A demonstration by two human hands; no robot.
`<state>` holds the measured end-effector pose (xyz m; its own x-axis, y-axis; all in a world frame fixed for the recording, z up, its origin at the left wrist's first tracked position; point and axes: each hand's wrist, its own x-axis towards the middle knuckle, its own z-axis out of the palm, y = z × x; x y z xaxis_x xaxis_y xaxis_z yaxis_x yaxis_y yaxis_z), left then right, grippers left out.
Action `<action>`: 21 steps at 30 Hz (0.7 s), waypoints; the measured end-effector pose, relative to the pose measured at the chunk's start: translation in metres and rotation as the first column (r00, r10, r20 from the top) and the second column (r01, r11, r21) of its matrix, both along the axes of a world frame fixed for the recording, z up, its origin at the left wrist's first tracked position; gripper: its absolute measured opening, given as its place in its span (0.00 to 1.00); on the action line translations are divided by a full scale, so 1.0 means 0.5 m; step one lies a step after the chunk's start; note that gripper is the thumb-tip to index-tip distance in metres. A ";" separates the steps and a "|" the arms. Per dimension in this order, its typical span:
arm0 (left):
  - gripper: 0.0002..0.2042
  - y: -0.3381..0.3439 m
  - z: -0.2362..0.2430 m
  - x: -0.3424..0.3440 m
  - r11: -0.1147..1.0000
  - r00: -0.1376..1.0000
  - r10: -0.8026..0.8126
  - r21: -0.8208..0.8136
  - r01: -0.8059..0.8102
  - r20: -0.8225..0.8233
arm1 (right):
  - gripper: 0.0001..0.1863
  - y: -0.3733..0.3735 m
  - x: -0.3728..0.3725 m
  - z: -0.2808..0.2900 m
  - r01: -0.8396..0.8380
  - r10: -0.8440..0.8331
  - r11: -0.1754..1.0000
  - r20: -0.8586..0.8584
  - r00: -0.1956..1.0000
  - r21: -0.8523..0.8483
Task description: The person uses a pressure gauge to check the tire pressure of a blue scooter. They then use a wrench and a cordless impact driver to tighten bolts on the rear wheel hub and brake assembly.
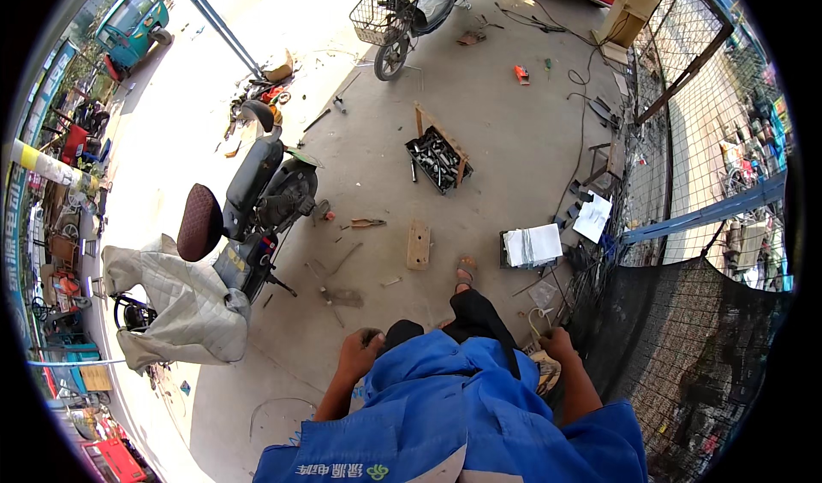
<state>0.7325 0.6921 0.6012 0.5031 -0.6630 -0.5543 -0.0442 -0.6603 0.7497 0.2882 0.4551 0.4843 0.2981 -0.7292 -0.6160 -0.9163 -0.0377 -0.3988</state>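
Note:
My left hand (361, 352) hangs beside my left thigh with its fingers curled in; what is inside them, if anything, is hidden. By my right thigh, my right hand (558, 344) is closed around a thin, pale yellow loop of wire or cord (537, 319). On the concrete ahead lies a wooden block with holes (418, 245). Farther off stands a dark tool tray (438, 159) with a wooden handle, full of metal sockets and tools. Pliers (366, 223) and a hammer (325, 295) lie to the left of the block.
A parked electric scooter (265, 200), partly under a grey quilted cover (184, 312), stands at left. White papers (533, 245) top a box at right, near a mesh fence (685, 46) and black netting (685, 337). Cables (586, 98) trail along the floor; another scooter (402, 33) stands far ahead.

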 end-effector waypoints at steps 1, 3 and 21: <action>0.16 -0.014 0.010 0.001 0.999 1.000 0.031 0.040 -0.031 -0.004 | 0.12 -0.032 0.018 -0.003 0.053 -0.056 0.996 0.036 0.998 0.075; 0.16 -0.050 0.009 0.015 0.996 0.997 0.070 0.063 -0.067 -0.036 | 0.12 -0.084 0.038 -0.032 0.119 -0.129 0.980 0.051 0.990 0.161; 0.15 -0.409 0.077 0.295 0.948 0.948 0.318 0.006 -0.318 0.027 | 0.08 -0.673 0.305 -0.139 0.443 -0.596 0.748 0.208 0.776 0.494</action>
